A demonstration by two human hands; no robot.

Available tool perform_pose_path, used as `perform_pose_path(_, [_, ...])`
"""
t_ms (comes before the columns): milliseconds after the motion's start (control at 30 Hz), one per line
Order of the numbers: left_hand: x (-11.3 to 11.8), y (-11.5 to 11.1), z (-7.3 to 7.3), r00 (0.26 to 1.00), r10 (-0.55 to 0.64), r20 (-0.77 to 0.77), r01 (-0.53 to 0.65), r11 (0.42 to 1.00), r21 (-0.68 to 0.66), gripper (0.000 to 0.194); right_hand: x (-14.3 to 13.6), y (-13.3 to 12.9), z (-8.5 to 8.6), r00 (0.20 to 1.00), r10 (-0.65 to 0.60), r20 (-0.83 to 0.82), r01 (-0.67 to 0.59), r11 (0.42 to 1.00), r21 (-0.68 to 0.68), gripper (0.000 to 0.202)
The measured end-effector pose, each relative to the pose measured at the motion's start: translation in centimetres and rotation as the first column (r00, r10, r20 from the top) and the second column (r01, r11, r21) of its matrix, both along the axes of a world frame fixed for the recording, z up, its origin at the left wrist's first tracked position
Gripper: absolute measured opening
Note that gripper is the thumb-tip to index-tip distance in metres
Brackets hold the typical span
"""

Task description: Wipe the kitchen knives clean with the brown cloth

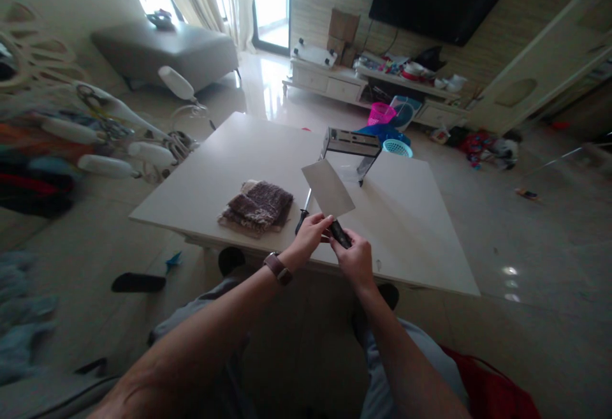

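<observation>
A cleaver [329, 189] with a broad grey blade and a black handle is held up over the near edge of the white table [406, 227], its blade pointing away from me. My right hand [354, 258] is closed around the handle. With thumb and fingers pinched together, my left hand [313, 233] grips the cleaver where blade and handle meet; some of those fingers are hidden. Just left of the blade, a honing steel [302, 218] with a black handle lies on the table. A folded brown towel [261, 205] rests further left. Beyond the blade stands a silver knife block [354, 141].
Behind the table are a light-blue basket [398, 147] and a pink basket [381, 113] by a low cabinet [329, 84]. A white lamp-like fixture [119, 110] stands at the left, near a grey bench [167, 49]. Red cloth [497, 381] lies beside my right leg.
</observation>
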State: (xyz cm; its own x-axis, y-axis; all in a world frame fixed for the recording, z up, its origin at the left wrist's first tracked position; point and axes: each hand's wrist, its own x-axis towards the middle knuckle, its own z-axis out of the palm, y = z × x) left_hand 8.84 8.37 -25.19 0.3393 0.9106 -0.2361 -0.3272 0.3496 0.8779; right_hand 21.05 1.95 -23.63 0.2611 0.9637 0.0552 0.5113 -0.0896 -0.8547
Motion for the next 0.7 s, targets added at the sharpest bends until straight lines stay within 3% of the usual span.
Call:
perform_pose_path(167, [-0.2, 0.6, 0.2, 0.991, 0.129, 0.022, -0.129, 0.991, 0.036, 0.041, -0.8, 0.2, 0.2, 1.000, 0.009, -0.012, -0.009, 1.000, 0.026, 0.031])
perform_pose_path(267, [-0.5, 1.1, 0.4, 0.985, 0.173, 0.022, -0.174, 0.985, 0.012, 0.031, -0.9, 0.1, 0.7, 0.997, 0.077, -0.007, -0.076, 0.995, 0.069, 0.037])
perform_pose_path(467, [-1.0, 1.9, 0.7, 0.962, 0.273, -0.008, -0.269, 0.945, -0.186, 0.019, -0.2, 0.2, 1.1, 0.959, 0.250, 0.136, -0.273, 0.941, 0.200, 0.044])
perform_pose_path(600, [-0.8, 1.9, 0.6, 0.975, 0.220, -0.011, -0.216, 0.944, -0.248, 0.019, 1.5, 1.0, 0.4, 0.906, 0.104, 0.410, -0.261, 0.901, 0.347, 0.038])
perform_pose_path(700, [-0.4, 1.4, 0.6, 0.985, 0.173, -0.001, -0.167, 0.944, -0.285, 0.019, 2.5, 1.6, 0.2, 0.854, 0.037, 0.519, -0.248, 0.906, 0.343, 0.039])
